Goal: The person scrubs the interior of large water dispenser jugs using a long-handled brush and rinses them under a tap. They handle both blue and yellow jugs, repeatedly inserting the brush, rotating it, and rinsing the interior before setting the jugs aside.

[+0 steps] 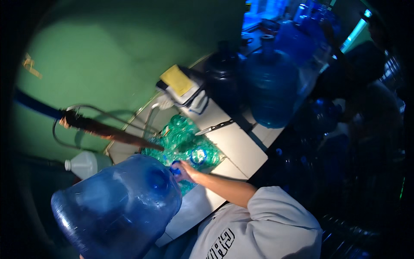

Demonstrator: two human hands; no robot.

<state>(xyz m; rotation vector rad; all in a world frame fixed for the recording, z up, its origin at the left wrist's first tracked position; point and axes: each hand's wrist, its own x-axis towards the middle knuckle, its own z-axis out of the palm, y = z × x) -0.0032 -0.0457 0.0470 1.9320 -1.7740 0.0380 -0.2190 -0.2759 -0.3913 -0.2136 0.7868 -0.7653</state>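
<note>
One sliver of what seems my left hand (81,257) shows at the lower edge; I cannot tell how its fingers stand. Beside it, the blue water jug (112,207) lies tilted, I judge already lifted but not yet set upright; what else remains is unclear. Past the green plastic heap (177,131), my right hand (186,172) grips the jug's neck. Rightward, a knife (215,127) lies untouched.

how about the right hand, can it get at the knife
Probably yes, once free: the right hand holds the blue jug by its neck, but the knife lies uncovered on the counter.
</note>
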